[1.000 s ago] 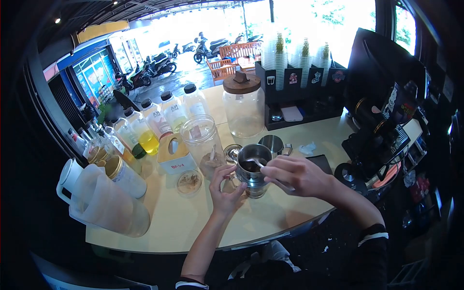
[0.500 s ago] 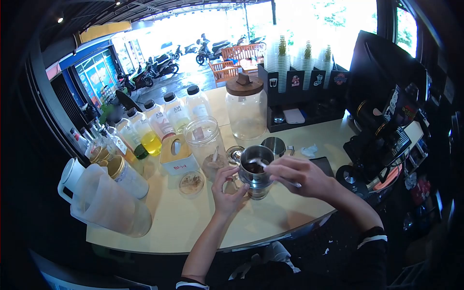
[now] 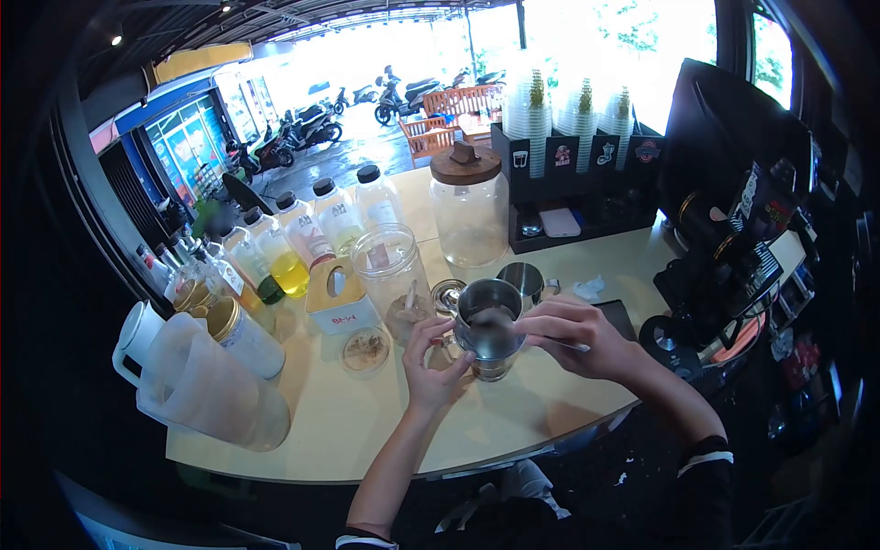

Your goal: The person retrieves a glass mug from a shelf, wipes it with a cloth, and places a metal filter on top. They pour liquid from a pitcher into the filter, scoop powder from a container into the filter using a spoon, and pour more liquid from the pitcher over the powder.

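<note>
A metal coffee dripper (image 3: 490, 298) sits on top of a glass cup (image 3: 492, 370) near the middle of the counter. My left hand (image 3: 433, 367) is wrapped round the dripper's near left side, thumb at the front and fingers by the handle. From the right, my right hand (image 3: 582, 337) pinches a spoon (image 3: 576, 346), its handle end poking out under the fingers. The spoon's other end is blurred at the dripper's mouth, and the dark contents below are mostly hidden. Behind the dripper stand a small metal lid (image 3: 447, 293) and a metal cup (image 3: 522, 278).
Left of my hands are an open clear jar (image 3: 390, 252), its lid (image 3: 365, 348), a tissue box (image 3: 339, 307) and a large plastic pitcher (image 3: 211, 390). Bottles (image 3: 289, 266) line the far left edge. A wooden-lidded jar (image 3: 469, 220) and a cup rack (image 3: 573, 183) stand behind.
My right hand has shifted slightly right and down, and the spoon end now smears over the dripper's near side. My left hand keeps its hold.
</note>
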The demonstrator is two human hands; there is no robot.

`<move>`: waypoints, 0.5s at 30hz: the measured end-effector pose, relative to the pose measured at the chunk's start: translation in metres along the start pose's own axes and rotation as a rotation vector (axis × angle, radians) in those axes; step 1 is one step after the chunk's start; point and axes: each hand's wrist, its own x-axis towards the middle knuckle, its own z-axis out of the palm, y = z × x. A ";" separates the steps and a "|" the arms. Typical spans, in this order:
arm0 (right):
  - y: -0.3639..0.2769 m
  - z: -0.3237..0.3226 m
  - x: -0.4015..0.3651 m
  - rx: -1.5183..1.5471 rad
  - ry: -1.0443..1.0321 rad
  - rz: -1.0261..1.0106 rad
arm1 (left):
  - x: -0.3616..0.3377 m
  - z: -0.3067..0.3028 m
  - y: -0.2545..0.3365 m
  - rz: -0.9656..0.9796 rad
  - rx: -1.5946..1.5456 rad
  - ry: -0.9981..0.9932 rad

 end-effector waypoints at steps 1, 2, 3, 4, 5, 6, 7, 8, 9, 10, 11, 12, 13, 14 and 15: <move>-0.002 -0.004 0.002 0.005 0.004 0.009 | 0.000 0.000 0.000 -0.001 0.001 0.003; 0.001 -0.005 0.004 0.008 0.002 0.008 | 0.000 -0.001 -0.001 -0.002 -0.007 -0.002; 0.005 -0.006 0.005 -0.083 0.005 -0.001 | 0.000 -0.001 -0.002 -0.004 -0.016 -0.008; 0.008 -0.007 0.005 -0.176 0.009 -0.010 | 0.000 -0.001 -0.001 -0.004 -0.016 -0.009; 0.008 -0.007 0.006 -0.138 -0.008 0.006 | 0.000 0.000 0.000 -0.012 -0.024 -0.006; 0.007 -0.006 0.006 -0.139 -0.006 0.007 | 0.000 0.000 0.001 -0.019 -0.031 -0.003; 0.006 -0.006 0.005 -0.095 -0.007 -0.005 | 0.001 0.000 0.001 -0.017 -0.030 -0.004; 0.005 -0.005 0.005 -0.048 -0.011 -0.017 | 0.001 0.000 0.001 -0.019 -0.025 -0.003; 0.005 -0.006 0.007 -0.045 -0.012 -0.017 | 0.000 0.000 0.001 -0.024 -0.020 0.000; 0.005 -0.008 0.009 -0.125 -0.002 -0.029 | -0.001 0.000 0.001 -0.028 -0.017 0.000; 0.005 -0.008 0.011 -0.207 0.010 -0.042 | 0.000 0.000 0.001 -0.017 -0.022 -0.001; 0.006 -0.006 0.011 -0.207 0.010 -0.041 | 0.001 0.000 0.001 -0.006 -0.028 -0.005; 0.007 -0.002 0.011 -0.172 0.005 -0.051 | 0.001 0.000 0.001 -0.004 -0.028 -0.007; 0.007 0.000 0.011 -0.137 0.002 -0.063 | 0.000 0.000 0.001 -0.006 -0.023 -0.005; 0.007 -0.001 0.012 -0.140 0.004 -0.066 | 0.000 0.000 0.000 -0.009 -0.018 -0.002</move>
